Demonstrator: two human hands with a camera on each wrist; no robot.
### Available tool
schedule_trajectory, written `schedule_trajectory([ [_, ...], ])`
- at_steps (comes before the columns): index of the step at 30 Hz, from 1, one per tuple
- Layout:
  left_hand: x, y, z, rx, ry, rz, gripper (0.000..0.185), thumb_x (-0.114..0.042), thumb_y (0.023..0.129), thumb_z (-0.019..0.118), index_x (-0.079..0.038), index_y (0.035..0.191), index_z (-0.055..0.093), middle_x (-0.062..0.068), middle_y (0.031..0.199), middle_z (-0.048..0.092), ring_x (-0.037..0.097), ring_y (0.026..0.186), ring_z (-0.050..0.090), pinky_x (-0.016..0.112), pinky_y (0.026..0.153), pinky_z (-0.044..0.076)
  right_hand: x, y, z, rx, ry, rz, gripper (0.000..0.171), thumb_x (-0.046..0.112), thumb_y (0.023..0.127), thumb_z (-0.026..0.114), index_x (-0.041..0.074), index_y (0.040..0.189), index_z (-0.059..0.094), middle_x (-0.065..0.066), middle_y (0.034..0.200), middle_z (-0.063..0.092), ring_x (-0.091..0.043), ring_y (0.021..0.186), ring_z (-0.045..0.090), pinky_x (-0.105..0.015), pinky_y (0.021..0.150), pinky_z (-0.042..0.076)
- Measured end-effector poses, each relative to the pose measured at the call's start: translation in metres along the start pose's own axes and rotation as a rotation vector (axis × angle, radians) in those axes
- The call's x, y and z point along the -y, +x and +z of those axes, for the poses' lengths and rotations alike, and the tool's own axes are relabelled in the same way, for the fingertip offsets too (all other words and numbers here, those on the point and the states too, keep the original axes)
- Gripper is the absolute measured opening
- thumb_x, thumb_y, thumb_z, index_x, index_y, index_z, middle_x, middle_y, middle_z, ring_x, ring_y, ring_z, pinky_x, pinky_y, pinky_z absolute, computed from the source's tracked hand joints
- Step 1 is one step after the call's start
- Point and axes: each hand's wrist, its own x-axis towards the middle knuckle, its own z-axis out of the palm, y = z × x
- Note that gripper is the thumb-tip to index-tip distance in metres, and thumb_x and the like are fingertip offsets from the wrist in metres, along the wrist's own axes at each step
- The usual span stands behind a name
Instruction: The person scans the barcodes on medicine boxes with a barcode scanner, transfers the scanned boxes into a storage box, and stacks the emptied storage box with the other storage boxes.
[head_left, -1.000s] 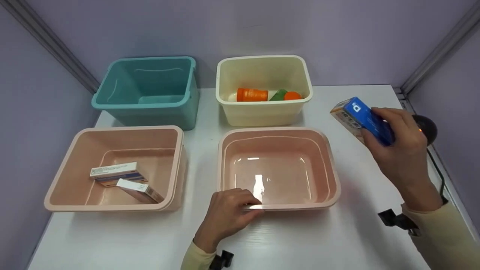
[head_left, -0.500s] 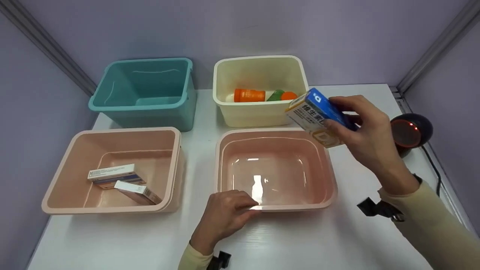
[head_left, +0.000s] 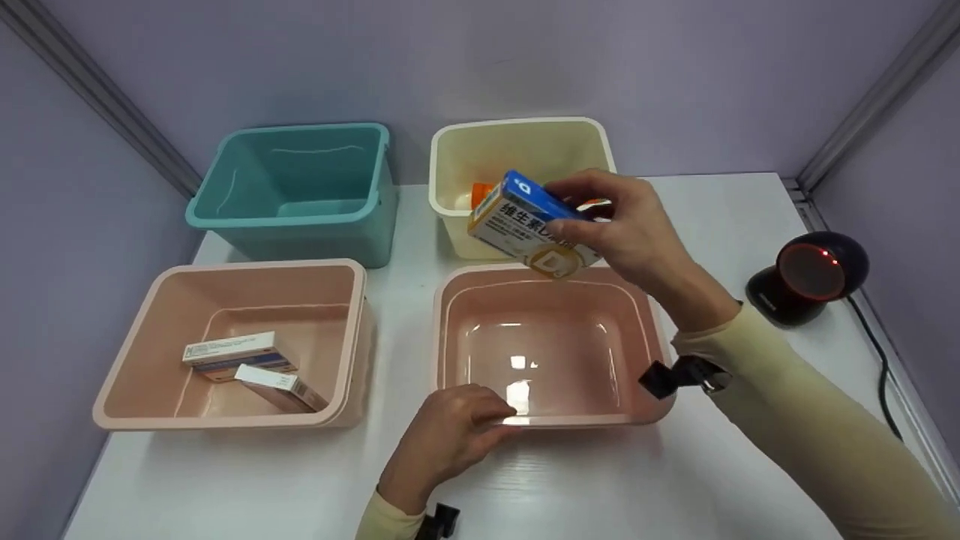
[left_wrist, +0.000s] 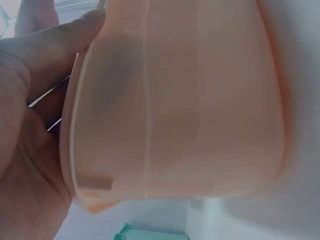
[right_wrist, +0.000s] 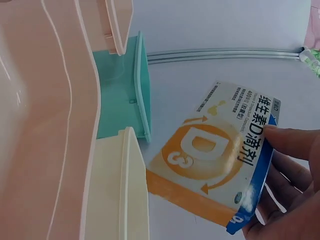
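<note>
My right hand [head_left: 622, 225] grips a blue, white and orange D3 box [head_left: 529, 225] in the air over the far rim of the right pink bin [head_left: 660, 360]; the same box [right_wrist: 220, 155] fills the right wrist view, pinched at its blue end. That bin holds nothing that I can see. My left hand [head_left: 450, 435] holds the bin's near rim, with fingers curled over the edge, and the left wrist view shows the thumb [left_wrist: 60, 45] against the pink wall [left_wrist: 190, 100].
The left pink bin [head_left: 127, 337] holds two flat boxes [head_left: 240, 352]. Behind stand a teal bin [head_left: 300, 217] and a cream bin [head_left: 450, 150] with an orange-capped bottle partly hidden by the box. A black scanner [head_left: 810, 277] with a red light sits at the right edge of the white table.
My right hand has carried the box leftward from beside the scanner to above the right pink bin's far rim. The left hand has stayed on the near rim.
</note>
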Motion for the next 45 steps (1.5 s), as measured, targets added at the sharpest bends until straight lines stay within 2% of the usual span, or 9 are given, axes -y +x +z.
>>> schedule_trajectory([
  [4, 0.002, -0.001, -0.003, 0.024, -0.055, -0.013, 0.009, -0.013, 0.08, 0.082, -0.008, 0.085, 0.076, -0.003, 0.083, 0.071, 0.006, 0.08, 0.064, 0.02, 0.072, 0.05, 0.003, 0.016, 0.019, 0.034, 0.045, 0.053, 0.036, 0.007, 0.087, 0.074, 0.008, 0.122, 0.067, -0.009, 0.114, 0.064, -0.026, 0.101, 0.06, -0.04, 0.085, 0.051],
  [8, 0.004, -0.004, -0.006, -0.011, -0.08, 0.01, 0.01, -0.01, 0.079, 0.083, -0.008, 0.086, 0.075, -0.004, 0.086, 0.069, 0.007, 0.083, 0.063, 0.019, 0.075, 0.049, 0.004, 0.034, 0.042, 0.09, 0.033, 0.072, 0.034, 0.008, 0.087, 0.072, 0.006, 0.121, 0.066, -0.008, 0.111, 0.065, -0.023, 0.099, 0.06, -0.036, 0.084, 0.051],
  [12, 0.004, -0.005, -0.006, -0.032, -0.084, 0.031, 0.01, -0.009, 0.08, 0.082, -0.009, 0.089, 0.076, -0.006, 0.091, 0.069, 0.007, 0.09, 0.062, 0.019, 0.08, 0.048, 0.005, 0.047, 0.064, 0.129, 0.04, 0.143, 0.038, 0.01, 0.088, 0.072, 0.006, 0.125, 0.063, -0.006, 0.111, 0.063, -0.022, 0.098, 0.062, -0.031, 0.081, 0.053],
  [23, 0.003, -0.005, -0.005, -0.026, -0.071, 0.056, 0.012, -0.005, 0.081, 0.08, -0.011, 0.092, 0.078, -0.008, 0.091, 0.069, 0.007, 0.089, 0.062, 0.019, 0.081, 0.048, 0.01, 0.065, 0.111, 0.188, 0.128, 0.282, 0.038, 0.013, 0.088, 0.074, 0.005, 0.124, 0.062, -0.009, 0.108, 0.062, -0.024, 0.091, 0.067, -0.032, 0.072, 0.056],
  [30, 0.001, -0.002, -0.005, 0.022, -0.089, 0.084, 0.012, -0.002, 0.083, 0.076, -0.008, 0.094, 0.078, -0.003, 0.094, 0.071, 0.009, 0.091, 0.062, 0.019, 0.082, 0.047, 0.007, 0.073, 0.129, 0.27, 0.191, 0.405, 0.041, 0.014, 0.09, 0.073, 0.001, 0.124, 0.056, -0.012, 0.108, 0.063, -0.025, 0.088, 0.069, -0.034, 0.071, 0.056],
  [36, 0.0, -0.002, -0.011, 0.05, -0.094, 0.069, 0.013, -0.002, 0.084, 0.075, -0.008, 0.095, 0.078, -0.003, 0.094, 0.072, 0.008, 0.092, 0.063, 0.02, 0.083, 0.048, 0.015, 0.086, 0.149, 0.363, 0.186, 0.442, 0.037, 0.012, 0.088, 0.074, 0.002, 0.118, 0.054, -0.012, 0.109, 0.064, -0.027, 0.092, 0.068, -0.04, 0.074, 0.056],
  [40, 0.0, -0.001, -0.012, 0.051, -0.067, 0.058, 0.012, -0.006, 0.085, 0.076, -0.01, 0.095, 0.079, -0.005, 0.092, 0.072, 0.007, 0.09, 0.063, 0.02, 0.081, 0.048, 0.02, 0.094, 0.165, 0.383, 0.176, 0.463, 0.035, 0.012, 0.088, 0.074, 0.003, 0.115, 0.054, -0.01, 0.107, 0.065, -0.025, 0.091, 0.068, -0.043, 0.078, 0.055],
  [45, -0.001, -0.002, -0.01, 0.052, -0.064, 0.038, 0.012, -0.007, 0.085, 0.076, -0.012, 0.096, 0.08, -0.008, 0.092, 0.072, 0.005, 0.089, 0.063, 0.019, 0.081, 0.047, 0.02, 0.096, 0.185, 0.409, 0.198, 0.513, 0.031, 0.01, 0.088, 0.074, 0.003, 0.114, 0.057, -0.01, 0.101, 0.067, -0.025, 0.085, 0.07, -0.042, 0.074, 0.056],
])
